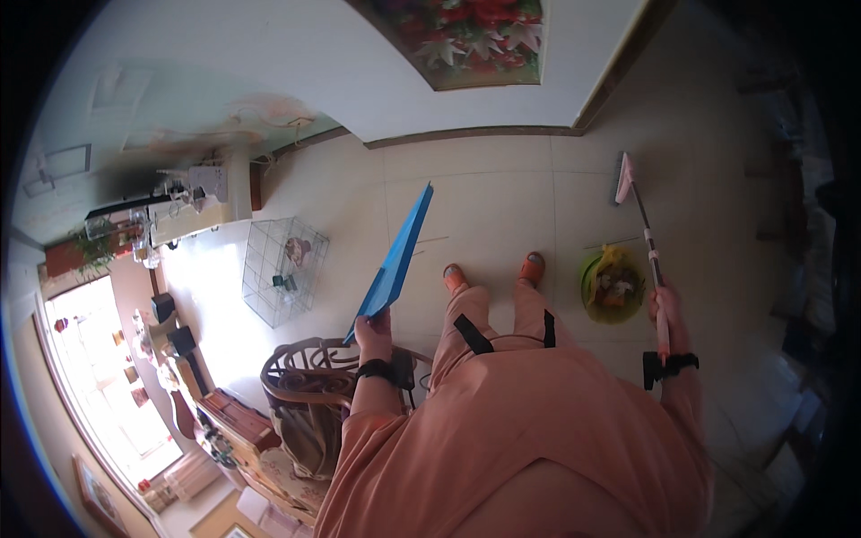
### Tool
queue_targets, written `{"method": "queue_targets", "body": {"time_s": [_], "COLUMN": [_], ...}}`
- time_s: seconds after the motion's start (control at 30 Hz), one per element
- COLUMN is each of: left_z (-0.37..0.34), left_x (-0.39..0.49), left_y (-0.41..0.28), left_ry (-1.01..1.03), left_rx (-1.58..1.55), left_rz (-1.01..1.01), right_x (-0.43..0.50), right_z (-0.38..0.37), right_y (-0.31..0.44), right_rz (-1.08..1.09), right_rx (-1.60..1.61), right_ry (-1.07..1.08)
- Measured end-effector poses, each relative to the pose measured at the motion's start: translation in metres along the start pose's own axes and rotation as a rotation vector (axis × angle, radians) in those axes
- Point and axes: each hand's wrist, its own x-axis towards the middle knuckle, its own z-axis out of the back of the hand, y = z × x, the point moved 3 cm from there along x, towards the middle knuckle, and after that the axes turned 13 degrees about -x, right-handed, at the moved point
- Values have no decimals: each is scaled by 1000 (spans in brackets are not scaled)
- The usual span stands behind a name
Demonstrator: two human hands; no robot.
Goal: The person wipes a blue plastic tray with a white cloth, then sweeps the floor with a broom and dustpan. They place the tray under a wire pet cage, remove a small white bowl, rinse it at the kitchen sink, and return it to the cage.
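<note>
My left hand (374, 329) grips the near end of a long blue panel (397, 259), seen almost edge-on and tilted above the tiled floor. Whether it is a board or a folder I cannot tell. In my right hand (664, 306) is the pole of a floor brush (646, 218) with a telescoping handle. Its pink head (625, 178) with grey bristles points away from me, at or just above the floor. Just left of that hand stands a green waste bin (589, 282) with a yellow liner, holding crumpled rubbish.
A wire cage (282, 269) stands on the floor to the left. Close by my left forearm is a chair with a curved, scrolled back (303, 376). A white wall (501, 111) with a floral picture (481, 40) and brown skirting rises ahead. Thin sticks (430, 239) lie on the tiles.
</note>
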Motion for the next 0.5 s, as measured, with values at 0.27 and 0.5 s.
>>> {"method": "queue_targets", "body": {"time_s": [0.27,0.5], "left_z": [5,22], "left_x": [7,23], "left_y": [-12,-61], "left_ry": [55,44], "left_rx": [-84,-83], "left_rz": [27,91], "right_x": [-81,-92], "right_z": [-108,-250], "right_y": [45,46], "right_rz": [-154,-219], "right_rx": [169,34], "right_ry": [293,539]}}
